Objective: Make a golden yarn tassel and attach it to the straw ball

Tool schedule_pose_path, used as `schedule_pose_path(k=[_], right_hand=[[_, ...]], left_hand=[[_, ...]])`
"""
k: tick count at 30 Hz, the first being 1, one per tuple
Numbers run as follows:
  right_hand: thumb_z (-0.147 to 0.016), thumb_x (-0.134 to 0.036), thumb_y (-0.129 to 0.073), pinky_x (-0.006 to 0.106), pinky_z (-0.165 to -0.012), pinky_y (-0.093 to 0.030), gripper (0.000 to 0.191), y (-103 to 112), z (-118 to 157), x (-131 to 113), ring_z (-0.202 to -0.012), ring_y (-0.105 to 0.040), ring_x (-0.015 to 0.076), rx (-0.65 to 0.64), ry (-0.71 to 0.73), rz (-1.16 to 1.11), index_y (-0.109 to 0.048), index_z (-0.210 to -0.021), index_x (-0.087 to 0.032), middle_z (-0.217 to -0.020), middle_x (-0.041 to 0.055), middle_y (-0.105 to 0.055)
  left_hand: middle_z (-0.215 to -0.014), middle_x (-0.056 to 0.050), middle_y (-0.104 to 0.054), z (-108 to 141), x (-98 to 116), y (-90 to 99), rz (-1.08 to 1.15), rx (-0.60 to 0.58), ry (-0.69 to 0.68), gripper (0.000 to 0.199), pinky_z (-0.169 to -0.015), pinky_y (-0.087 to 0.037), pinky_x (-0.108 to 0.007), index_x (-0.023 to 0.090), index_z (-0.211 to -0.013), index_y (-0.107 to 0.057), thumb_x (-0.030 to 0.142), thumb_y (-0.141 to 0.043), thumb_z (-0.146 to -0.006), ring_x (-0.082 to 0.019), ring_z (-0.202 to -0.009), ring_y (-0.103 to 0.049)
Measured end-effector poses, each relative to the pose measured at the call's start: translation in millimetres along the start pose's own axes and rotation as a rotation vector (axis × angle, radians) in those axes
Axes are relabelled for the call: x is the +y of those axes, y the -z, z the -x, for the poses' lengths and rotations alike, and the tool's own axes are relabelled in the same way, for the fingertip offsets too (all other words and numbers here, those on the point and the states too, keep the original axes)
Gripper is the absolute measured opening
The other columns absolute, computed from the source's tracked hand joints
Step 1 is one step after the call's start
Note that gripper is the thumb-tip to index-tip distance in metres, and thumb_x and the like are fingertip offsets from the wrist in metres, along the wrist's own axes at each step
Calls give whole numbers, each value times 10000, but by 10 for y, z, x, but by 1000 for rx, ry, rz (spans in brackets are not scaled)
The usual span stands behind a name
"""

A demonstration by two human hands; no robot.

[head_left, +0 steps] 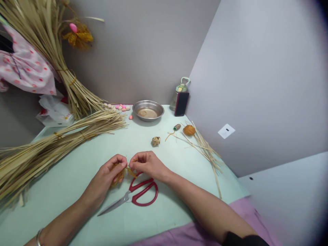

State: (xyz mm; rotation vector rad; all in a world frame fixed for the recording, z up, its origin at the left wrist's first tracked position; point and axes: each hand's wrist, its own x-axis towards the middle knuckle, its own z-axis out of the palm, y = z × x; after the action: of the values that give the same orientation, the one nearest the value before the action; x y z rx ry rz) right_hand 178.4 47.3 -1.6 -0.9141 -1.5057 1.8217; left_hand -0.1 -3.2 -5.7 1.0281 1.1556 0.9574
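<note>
My left hand [110, 173] is closed around a bundle of golden-yellow fibre [119, 176], which looks like dyed raffia; the fingers hide much of it. Thumb and forefinger of my right hand [145, 164] pinch a strand of the same fibre close to the left fingertips. Part of the strand hangs down between the two hands. Just below them, red-handled scissors [145, 193] lie on the table with the blades pointing left. Beyond the hands sits a small tan, knotted ball [155, 141].
Long dried straw bundles [64, 140] lie and lean at the left. A metal bowl [148, 116] holding liquid stands at the back, beside pink and cream pieces [120, 107]. A phone [181, 104] leans on a bottle [174, 99]. Loose straws [207, 150] and an orange-brown fibre ball [189, 130] are right.
</note>
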Motion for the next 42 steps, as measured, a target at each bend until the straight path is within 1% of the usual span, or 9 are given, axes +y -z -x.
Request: schedule_pose_path(k=[7, 10, 13, 15, 17, 21, 25, 33, 42], right_hand=[[-741, -214, -620, 219, -570, -407, 60, -6, -9, 36, -561, -498, 91, 15, 24, 32, -606, -735, -156, -612, -37, -570], [-746, -177, -579, 217, -569, -395, 27, -3, -5, 50, -557, -487, 89, -33, 60, 31, -589, -727, -160, -602, -43, -552], [-758, -178, -569, 218, -567, -387, 36, 1, -4, 58, -561, -487, 92, -50, 77, 20, -595, -742, -159, -606, -41, -552], [-778, -215, -595, 218, -564, -383, 58, 2, -6, 51, -563, -479, 92, -31, 81, 10, -607, -763, -159, -617, -39, -554], [-797, -275, -635, 221, -567, -383, 120, 1, -5, 35, -568, -471, 93, -1, 92, -5, -617, -771, -160, -632, -32, -563], [-783, -405, -716, 220, -562, -351, 261, -4, 8, -3, -573, -444, 89, 35, 72, -23, -644, -767, -155, -633, -31, -544], [-787, -472, -714, 224, -581, -354, 331, -5, 29, -41, -615, -459, 98, 25, 61, -5, -692, -812, -143, -672, -15, -562], [-850, -408, -660, 226, -614, -394, 258, 18, 16, -77, -632, -480, 95, 101, 114, 39, -668, -872, -151, -756, -7, -595], [-823, -411, -674, 252, -668, -399, 265, 22, 36, -24, -662, -498, 110, -132, 42, 80, -653, -789, -149, -727, -7, -593]], left_hand=[[-792, 62, -531, 42, 98, -26, 101, -59, -40, 209, -531, -355, -209, 235, -863, -577, 434, -600, -923, -78, -524, -281], [-1042, 35, -609, 51, 119, -41, 114, -48, -81, 202, -561, -376, -229, 238, -861, -543, 420, -588, -935, -56, -516, -325], [-1275, 25, -552, 47, 112, -46, 91, -9, -112, 204, -612, -397, -248, 237, -860, -532, 417, -590, -936, -43, -536, -356], [-1221, 32, -565, 36, 83, -39, 46, 19, -103, 204, -613, -381, -244, 244, -878, -546, 437, -583, -937, -55, -563, -368], [-964, 47, -588, 22, 39, -25, -6, 33, -77, 211, -592, -350, -235, 257, -901, -559, 465, -562, -942, -82, -585, -377], [-643, 77, -431, -1, -30, -3, -76, -42, -37, 206, -572, -319, -239, 274, -969, -559, 477, -564, -935, -120, -588, -392], [-626, 71, -446, -7, -29, -6, -131, -97, -20, 218, -564, -303, -250, 258, -993, -571, 466, -573, -929, -127, -579, -393], [-659, 74, -414, 6, 31, -7, 46, -31, -19, 165, -579, -311, -225, 251, -918, -588, 410, -628, -903, -115, -598, -352], [-735, 49, -518, 15, 79, 2, 60, 42, -49, 179, -583, -337, -219, 244, -893, -628, 412, -681, -858, -117, -627, -399]])
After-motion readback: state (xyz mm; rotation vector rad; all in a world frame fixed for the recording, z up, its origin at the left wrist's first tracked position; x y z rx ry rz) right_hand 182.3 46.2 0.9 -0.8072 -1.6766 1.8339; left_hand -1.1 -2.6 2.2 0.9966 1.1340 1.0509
